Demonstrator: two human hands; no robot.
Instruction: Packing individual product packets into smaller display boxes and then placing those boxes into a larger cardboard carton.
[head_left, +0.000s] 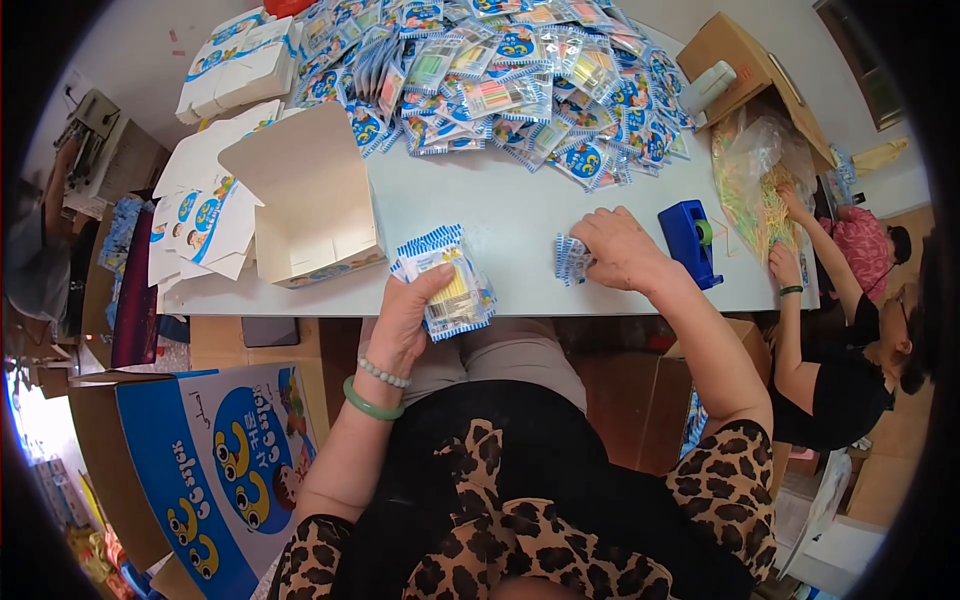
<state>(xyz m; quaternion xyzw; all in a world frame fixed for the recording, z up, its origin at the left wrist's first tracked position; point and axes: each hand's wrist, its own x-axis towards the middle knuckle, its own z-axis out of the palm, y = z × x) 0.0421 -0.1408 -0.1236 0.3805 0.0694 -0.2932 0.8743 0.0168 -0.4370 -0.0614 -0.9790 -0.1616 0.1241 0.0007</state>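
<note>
Beyond leopard-print sleeves (725, 495), the left hand (405, 312) is clasping stacked sachets (463, 300), right hand (622, 248) pinching another sachet (569, 262), heaped sachets (500, 92) lying loose, open carton (308, 195) standing unfilled.

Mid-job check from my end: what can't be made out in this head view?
All in the head view:
1. The number of packets in the left hand: the front one and the thumb hide those behind.
2. The grip on the small packet at the right hand: the hand itself covers part of it.
3. The bottom of the packet pile: upper packets cover it.
4. The red thing: cut off by the top edge.
</note>
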